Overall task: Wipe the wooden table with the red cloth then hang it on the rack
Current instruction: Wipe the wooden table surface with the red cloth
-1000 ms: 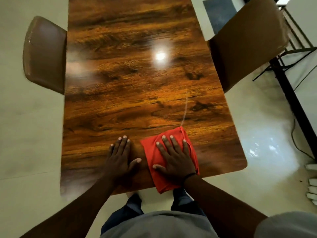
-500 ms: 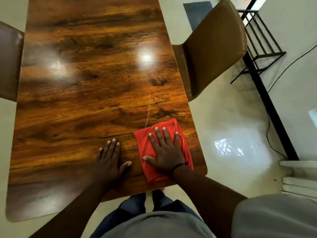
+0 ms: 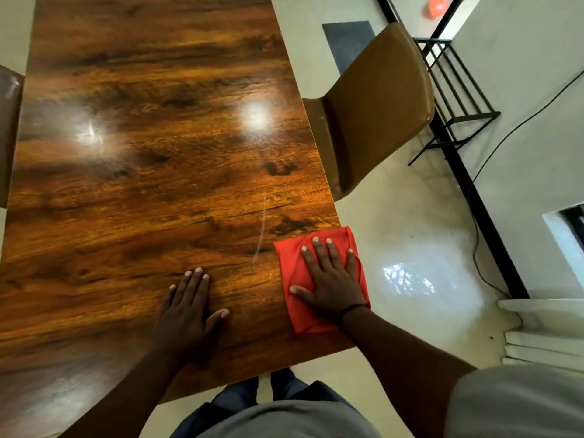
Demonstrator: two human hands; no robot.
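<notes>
Left hand (image 3: 189, 314) flat on the table (image 3: 132, 184), right hand (image 3: 330, 279) spread, pressing the cloth (image 3: 292, 267) (overhanging the edge): it could slide off.

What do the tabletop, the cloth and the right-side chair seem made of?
Table: wood or wood-look laminate, glossy; grain plus sharp light glare.
Red cloth: soft matte fabric, creased under the right hand.
Chair: smooth brown shell, likely plastic or leatherette; faint sheen.

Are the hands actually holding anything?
Nothing gripped: right hand presses flat on the folded red cloth's middle; left hand lies flat on the glossy wooden table.
</notes>
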